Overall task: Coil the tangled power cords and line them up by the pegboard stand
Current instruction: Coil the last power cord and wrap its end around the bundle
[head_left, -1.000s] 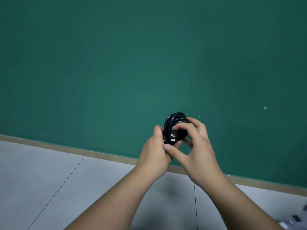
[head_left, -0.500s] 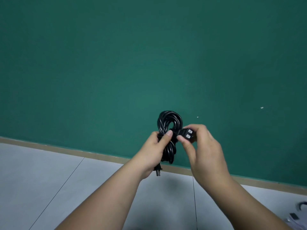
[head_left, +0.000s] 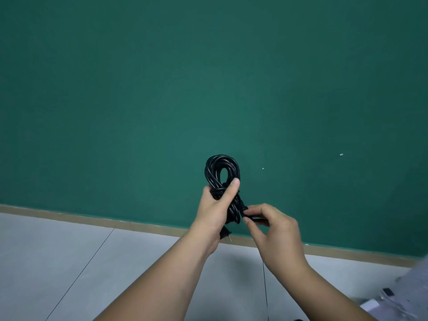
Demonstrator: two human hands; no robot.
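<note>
Gripping cord [head_left: 221,159], left hand [head_left: 214,210]; right hand [head_left: 275,230] pinching.

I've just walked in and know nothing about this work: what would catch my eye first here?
A black power cord, wound into a loop, stands out mid-frame against the plain green wall. The left hand grips the bundle at its waist, and the right hand pinches part of the cord just to its lower right. A pronged plug pokes out below the left hand.
</note>
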